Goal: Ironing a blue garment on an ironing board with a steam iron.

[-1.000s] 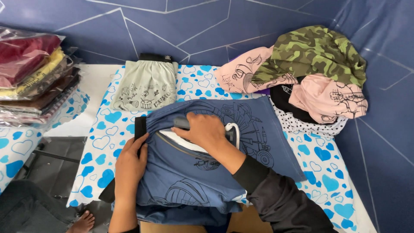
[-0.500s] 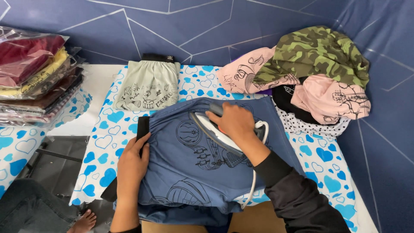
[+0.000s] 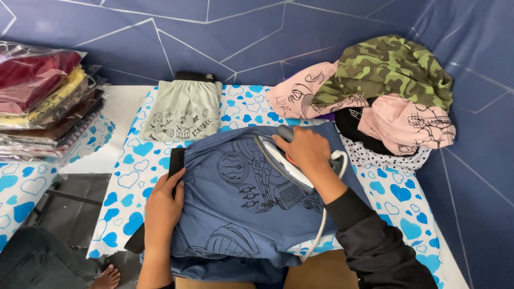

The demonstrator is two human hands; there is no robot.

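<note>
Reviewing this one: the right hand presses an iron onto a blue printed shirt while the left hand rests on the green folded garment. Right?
Not quite. In the head view the left hand rests on the blue printed shirt, not the green one. The right hand does hold the iron.

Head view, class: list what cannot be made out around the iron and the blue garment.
- Iron: its handle is hidden by the right hand.
- Blue garment: its near end is cut off by the bottom edge.
- Dark board: mostly covered by the garment and the left hand.
</note>
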